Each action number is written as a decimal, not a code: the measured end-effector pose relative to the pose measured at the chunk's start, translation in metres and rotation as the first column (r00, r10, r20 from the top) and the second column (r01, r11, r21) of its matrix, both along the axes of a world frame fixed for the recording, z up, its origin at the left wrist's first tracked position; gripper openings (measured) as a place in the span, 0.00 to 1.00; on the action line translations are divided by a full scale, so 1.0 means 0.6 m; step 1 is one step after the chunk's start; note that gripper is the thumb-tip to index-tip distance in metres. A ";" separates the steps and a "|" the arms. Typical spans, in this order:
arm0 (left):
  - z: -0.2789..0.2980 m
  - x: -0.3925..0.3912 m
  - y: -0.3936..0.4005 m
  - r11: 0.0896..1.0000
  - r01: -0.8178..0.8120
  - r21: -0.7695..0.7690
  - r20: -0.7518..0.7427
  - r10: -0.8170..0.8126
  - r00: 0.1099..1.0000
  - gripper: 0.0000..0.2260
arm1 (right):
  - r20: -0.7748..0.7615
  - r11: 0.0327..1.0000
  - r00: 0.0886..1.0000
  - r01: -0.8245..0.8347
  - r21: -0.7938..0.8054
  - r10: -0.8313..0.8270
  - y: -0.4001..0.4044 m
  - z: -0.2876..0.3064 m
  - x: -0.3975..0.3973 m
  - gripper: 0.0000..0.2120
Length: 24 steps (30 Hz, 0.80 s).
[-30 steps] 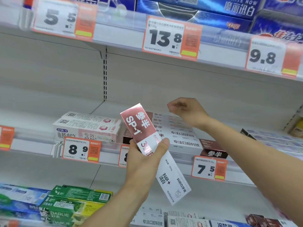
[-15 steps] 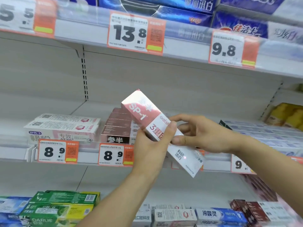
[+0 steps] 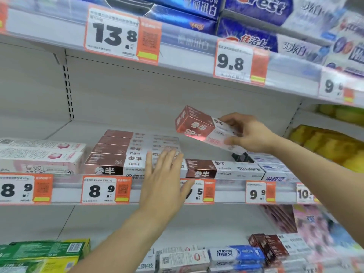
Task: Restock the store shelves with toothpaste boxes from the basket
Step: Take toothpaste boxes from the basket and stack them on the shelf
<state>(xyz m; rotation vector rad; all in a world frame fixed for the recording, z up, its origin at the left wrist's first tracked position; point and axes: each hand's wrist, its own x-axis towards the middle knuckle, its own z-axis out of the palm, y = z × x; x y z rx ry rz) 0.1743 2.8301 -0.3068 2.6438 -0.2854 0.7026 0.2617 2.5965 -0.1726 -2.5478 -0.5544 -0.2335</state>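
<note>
Two hands are up: my right hand (image 3: 251, 133) holds the toothpaste box (image 3: 202, 129) in the air, and my left hand (image 3: 164, 178), fingers straight, touches the stack of boxes (image 3: 122, 152) below it.

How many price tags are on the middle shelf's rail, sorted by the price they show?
8.9 tags: 2
7.5 tag, partly behind the left hand: 1
9.9 tag: 1
10-something tag, decimals unreadable: 1
Total: 5
</note>
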 end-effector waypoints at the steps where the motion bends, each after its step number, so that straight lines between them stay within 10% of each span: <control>1: -0.005 0.003 -0.001 0.999 -0.019 0.050 0.000 0.020 1.000 0.29 | -0.035 1.000 0.999 0.007 -0.006 -0.007 -0.007 -0.006 0.009 0.26; 24: -0.025 0.025 0.004 0.993 -0.108 0.042 0.072 0.105 0.992 0.22 | -0.200 0.917 0.976 0.004 -0.399 -0.091 -0.028 0.001 0.059 0.27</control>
